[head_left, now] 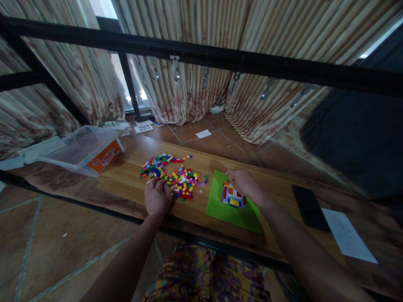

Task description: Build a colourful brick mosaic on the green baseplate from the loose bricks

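Note:
My left hand [157,198] rests at the near left edge of a loose heap of small coloured toy bricks [185,180]. Its fingers are curled down, and whatever they hold is hidden. On the right, a green studded baseplate [217,205] lies flat on the wooden board. A low, multicoloured brick build [233,196] sits on it, with red, white, blue, orange and yellow parts. My right hand [244,183] reaches over the far side of this build, fingers bent and pinched together. Anything between those fingertips is too small or covered to make out.
A clear plastic bin [82,147] with an orange label stands at the board's left end. To the right lie a black flat object [310,208] and a white sheet [348,235]. A dark metal rail [201,54] crosses before striped curtains [208,25].

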Demonstrator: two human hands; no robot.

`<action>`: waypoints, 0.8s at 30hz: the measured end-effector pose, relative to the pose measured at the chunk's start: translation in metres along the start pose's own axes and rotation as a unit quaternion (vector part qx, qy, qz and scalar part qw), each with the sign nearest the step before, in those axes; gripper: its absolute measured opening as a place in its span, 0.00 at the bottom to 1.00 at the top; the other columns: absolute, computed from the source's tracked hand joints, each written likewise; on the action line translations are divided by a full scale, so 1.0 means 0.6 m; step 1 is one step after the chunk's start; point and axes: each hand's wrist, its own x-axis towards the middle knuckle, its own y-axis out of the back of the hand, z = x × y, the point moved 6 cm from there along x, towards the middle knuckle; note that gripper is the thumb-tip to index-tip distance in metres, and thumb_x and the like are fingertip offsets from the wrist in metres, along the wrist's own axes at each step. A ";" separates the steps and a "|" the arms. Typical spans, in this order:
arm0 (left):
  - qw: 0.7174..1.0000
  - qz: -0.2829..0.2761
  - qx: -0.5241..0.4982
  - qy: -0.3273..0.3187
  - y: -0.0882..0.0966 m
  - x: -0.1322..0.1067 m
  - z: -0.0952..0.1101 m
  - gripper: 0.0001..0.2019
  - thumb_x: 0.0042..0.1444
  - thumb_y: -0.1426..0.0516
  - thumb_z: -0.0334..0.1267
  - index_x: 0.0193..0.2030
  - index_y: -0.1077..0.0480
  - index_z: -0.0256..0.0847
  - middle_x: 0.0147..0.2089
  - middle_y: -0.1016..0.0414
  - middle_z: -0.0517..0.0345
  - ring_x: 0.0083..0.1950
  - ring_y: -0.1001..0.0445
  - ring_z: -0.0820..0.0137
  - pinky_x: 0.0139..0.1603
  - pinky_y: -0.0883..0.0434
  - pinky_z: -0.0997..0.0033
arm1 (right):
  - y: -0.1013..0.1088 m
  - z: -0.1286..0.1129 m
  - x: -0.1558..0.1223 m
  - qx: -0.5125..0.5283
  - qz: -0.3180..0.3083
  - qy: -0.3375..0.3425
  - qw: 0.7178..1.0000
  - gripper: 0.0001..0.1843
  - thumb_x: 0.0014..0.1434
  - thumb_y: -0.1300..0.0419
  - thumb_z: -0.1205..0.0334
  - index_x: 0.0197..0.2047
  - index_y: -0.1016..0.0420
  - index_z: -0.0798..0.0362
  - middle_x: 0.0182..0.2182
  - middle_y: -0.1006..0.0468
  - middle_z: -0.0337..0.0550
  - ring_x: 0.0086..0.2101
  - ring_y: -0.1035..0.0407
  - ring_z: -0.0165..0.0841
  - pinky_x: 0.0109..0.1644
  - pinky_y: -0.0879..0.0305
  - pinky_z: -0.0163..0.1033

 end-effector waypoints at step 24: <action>1.000 0.006 -0.004 -0.006 -0.001 0.000 -0.002 0.12 0.57 0.49 0.35 0.40 0.25 0.37 0.45 0.27 0.45 0.48 0.30 0.58 0.52 0.32 0.56 | -0.042 0.065 -0.173 0.339 0.321 -0.122 0.876 0.19 0.60 0.45 0.48 0.40 0.21 0.53 0.38 0.18 0.49 0.37 0.25 0.39 0.44 0.30 0.44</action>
